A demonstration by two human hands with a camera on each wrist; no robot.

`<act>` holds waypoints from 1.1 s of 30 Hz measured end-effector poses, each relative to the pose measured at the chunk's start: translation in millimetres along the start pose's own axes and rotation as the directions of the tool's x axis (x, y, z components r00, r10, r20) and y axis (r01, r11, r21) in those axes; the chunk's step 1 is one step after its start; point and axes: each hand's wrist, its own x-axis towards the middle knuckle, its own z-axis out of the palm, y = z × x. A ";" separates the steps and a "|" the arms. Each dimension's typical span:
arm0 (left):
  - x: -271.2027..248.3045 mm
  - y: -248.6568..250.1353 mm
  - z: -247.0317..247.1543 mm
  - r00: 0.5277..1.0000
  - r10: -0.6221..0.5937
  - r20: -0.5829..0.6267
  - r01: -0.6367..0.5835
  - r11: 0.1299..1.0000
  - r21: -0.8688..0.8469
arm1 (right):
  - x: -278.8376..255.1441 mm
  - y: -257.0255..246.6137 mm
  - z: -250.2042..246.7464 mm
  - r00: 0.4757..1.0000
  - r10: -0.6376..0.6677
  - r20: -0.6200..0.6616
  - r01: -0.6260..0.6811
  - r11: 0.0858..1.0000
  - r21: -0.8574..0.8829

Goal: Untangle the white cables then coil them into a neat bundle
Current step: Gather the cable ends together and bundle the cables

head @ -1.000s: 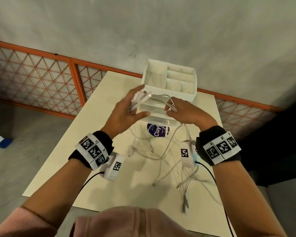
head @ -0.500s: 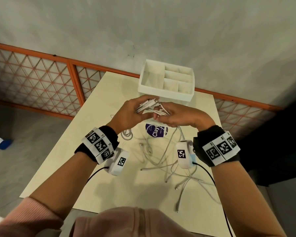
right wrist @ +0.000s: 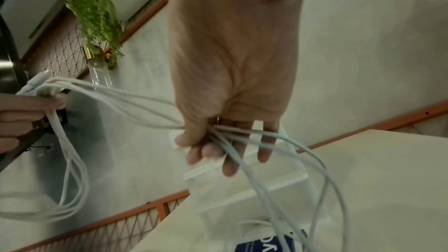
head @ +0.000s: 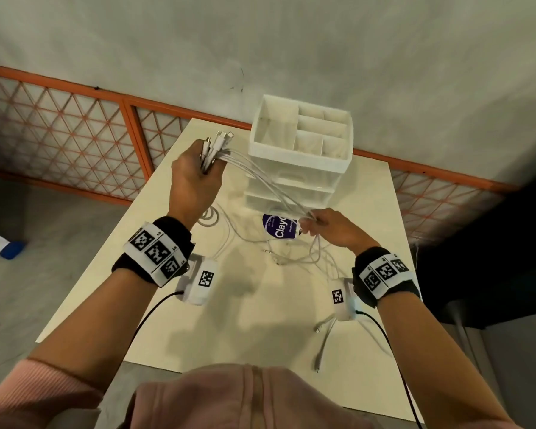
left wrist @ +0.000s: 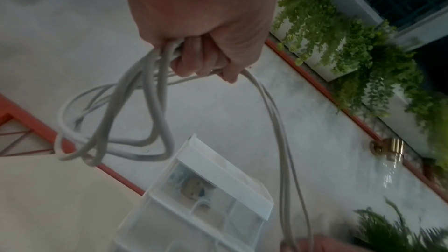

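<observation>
Several white cables (head: 262,178) stretch between my two hands above the table. My left hand (head: 195,178) is raised at the left and grips the plug ends (head: 218,140) in a fist; loops of cable (left wrist: 109,122) hang below it. My right hand (head: 325,227) is lower, at the right, and pinches the same strands (right wrist: 232,137) between thumb and fingers. More cable (head: 294,258) trails from that hand over the table, with loose ends (head: 321,345) near the front right.
A white drawer organiser (head: 300,144) with open compartments stands at the back of the cream table (head: 260,320). A purple round "Clay" tub (head: 277,227) sits in front of it. An orange mesh railing (head: 75,134) runs behind; plants (left wrist: 351,41) hang beyond.
My hands were together over the tub; they have drawn apart. The left went up and left with the plug ends, the right slid down along the strands to the right.
</observation>
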 end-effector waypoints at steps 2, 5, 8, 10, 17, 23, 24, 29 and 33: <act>-4.1 -1.8 -0.9 1.000 0.009 -0.007 -0.009 1.000 -0.009 | -3.8 -8.5 -0.2 0.987 -0.053 -0.148 0.058 0.998 0.030; -6.3 -2.7 -2.9 0.999 0.009 -0.042 -0.011 0.999 -0.051 | -3.3 -26.3 -14.8 0.927 -0.104 -0.361 0.159 0.979 0.125; -6.4 -3.8 -5.2 0.997 -0.018 -0.074 0.014 0.998 -0.058 | -8.5 -48.7 -39.2 0.877 -0.159 -0.454 0.267 0.946 0.186; -6.9 -6.6 -5.2 0.996 -0.044 -0.080 0.040 0.998 -0.045 | -13.2 -59.4 -49.8 0.856 -0.196 -0.479 0.321 0.927 0.195; -12.3 -16.1 -4.2 0.996 -0.067 -0.065 0.067 0.998 -0.010 | -24.3 -47.2 1.2 0.965 -0.132 -0.229 0.202 0.926 0.318; -18.8 -19.9 3.8 0.999 0.028 0.032 -0.028 1.000 0.002 | -30.9 -24.6 97.2 0.984 -0.076 0.163 0.039 0.974 0.224; -22.5 -18.9 7.9 0.995 0.044 0.095 -0.045 0.999 0.010 | -32.7 -17.0 103.5 0.968 -0.076 0.237 0.034 0.983 0.178; -40.6 -16.7 24.6 0.925 0.112 0.364 -0.141 0.989 0.053 | -52.0 33.9 75.5 0.974 0.027 0.225 -0.070 0.980 0.185; -54.9 -21.0 35.7 0.799 0.085 0.595 -0.167 0.982 0.084 | -75.8 87.7 59.3 0.959 0.217 0.184 -0.242 0.962 0.124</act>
